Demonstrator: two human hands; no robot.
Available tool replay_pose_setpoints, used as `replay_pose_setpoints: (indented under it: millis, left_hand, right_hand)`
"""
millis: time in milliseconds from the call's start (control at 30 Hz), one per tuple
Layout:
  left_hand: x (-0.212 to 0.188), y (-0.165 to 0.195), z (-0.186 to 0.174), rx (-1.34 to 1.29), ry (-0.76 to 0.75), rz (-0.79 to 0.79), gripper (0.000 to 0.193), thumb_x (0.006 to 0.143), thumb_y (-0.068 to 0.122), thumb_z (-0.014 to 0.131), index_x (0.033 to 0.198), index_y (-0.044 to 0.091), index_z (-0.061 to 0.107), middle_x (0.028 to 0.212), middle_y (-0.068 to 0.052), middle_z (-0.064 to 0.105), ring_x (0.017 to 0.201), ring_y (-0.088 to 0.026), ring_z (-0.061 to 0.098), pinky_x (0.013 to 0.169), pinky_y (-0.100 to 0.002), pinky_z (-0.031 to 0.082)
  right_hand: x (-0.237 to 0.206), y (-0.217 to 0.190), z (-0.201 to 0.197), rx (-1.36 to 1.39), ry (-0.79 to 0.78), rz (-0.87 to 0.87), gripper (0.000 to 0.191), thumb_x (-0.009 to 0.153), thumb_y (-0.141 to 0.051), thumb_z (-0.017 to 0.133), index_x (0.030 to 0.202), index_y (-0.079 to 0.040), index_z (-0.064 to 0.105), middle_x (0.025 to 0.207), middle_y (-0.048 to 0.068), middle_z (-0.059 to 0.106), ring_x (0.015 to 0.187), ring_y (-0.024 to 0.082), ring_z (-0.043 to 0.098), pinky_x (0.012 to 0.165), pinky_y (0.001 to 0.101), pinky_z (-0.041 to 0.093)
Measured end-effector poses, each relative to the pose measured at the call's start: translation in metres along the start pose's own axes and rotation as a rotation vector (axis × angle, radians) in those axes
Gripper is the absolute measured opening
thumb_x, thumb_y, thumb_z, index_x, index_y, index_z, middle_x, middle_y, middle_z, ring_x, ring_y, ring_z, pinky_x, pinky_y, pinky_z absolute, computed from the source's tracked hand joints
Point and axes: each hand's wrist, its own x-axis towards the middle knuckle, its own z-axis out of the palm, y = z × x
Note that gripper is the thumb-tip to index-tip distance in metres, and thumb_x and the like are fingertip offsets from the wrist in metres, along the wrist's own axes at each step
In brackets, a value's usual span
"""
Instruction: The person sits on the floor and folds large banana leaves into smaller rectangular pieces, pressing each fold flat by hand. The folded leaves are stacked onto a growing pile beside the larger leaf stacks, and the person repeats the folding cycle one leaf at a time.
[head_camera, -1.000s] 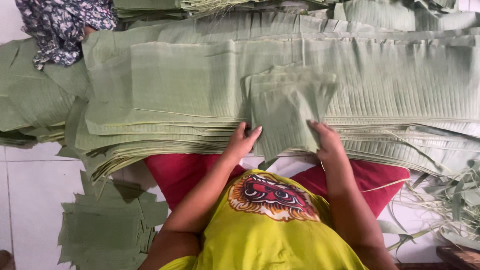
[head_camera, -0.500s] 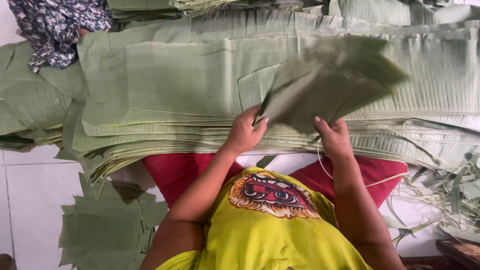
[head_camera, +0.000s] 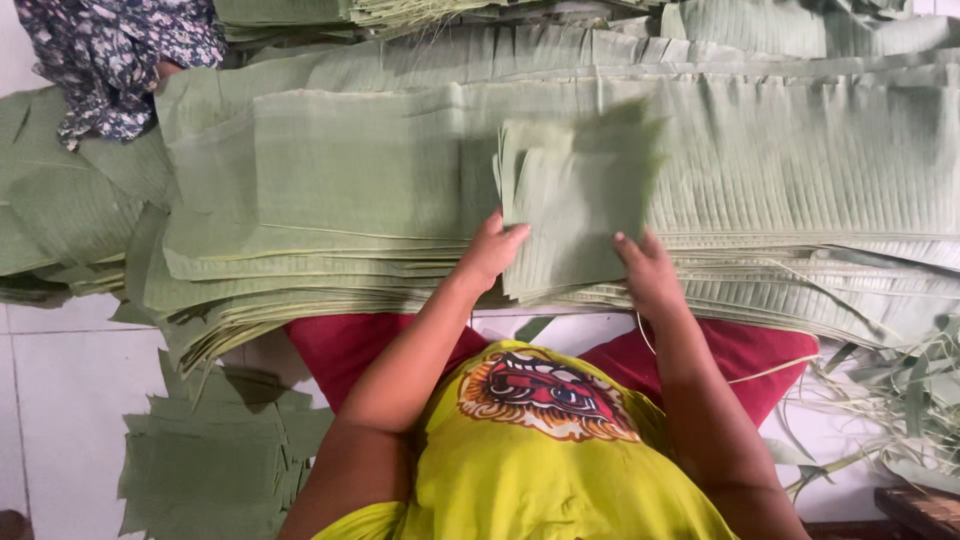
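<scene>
The left hand grips the left edge of a small stack of cut green leaf squares, held between both hands. The right hand clasps its lower right edge. Beyond the hands spreads a big pile of long leaf sheets.

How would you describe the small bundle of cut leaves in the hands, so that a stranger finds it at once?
Start from the wide stack of long green leaves that lies across the person's lap. On top of it, near the middle, the left hand and the right hand grip a small leaf bundle. Unlike the long sheets beneath, it is short, nearly square and slightly blurred.
</scene>
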Motion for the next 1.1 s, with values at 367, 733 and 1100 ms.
replay_pose_setpoints:
  millis: [367,733,1100]
  left_hand:
    - [0.009,-0.020,-0.005,-0.492,0.168,-0.256,0.057,0.096,0.044,0.064,0.134,0.002,0.062,0.130,-0.010,0.066,0.116,-0.021,0.063,0.101,-0.040,0.049]
    - [-0.063,-0.017,0.032,0.087,0.067,-0.031,0.038,0.095,0.013,0.055,0.132,0.005,0.059,0.107,-0.012,0.071,0.093,-0.029,0.071,0.075,-0.048,0.061]
    - [-0.090,0.092,-0.074,0.861,0.499,0.646,0.048,0.091,0.004,0.060,0.138,0.000,0.057,0.100,-0.025,0.070,0.086,-0.040,0.070,0.077,-0.049,0.058]
  right_hand:
    - [0.004,0.041,-0.009,0.028,-0.121,-0.183,0.035,0.103,-0.010,0.064,0.138,-0.005,0.063,0.115,0.008,0.069,0.097,0.014,0.062,0.077,0.0302,0.056]
    - [0.000,0.027,0.004,0.696,-0.155,-0.244,0.029,0.105,-0.007,0.060,0.134,-0.005,0.058,0.119,0.006,0.066,0.104,0.016,0.065,0.085,0.0332,0.058]
    - [0.022,0.006,0.044,0.202,-0.051,-0.112,0.035,0.098,-0.015,0.065,0.128,0.004,0.061,0.118,0.017,0.069,0.097,0.031,0.070,0.072,0.0456,0.065]
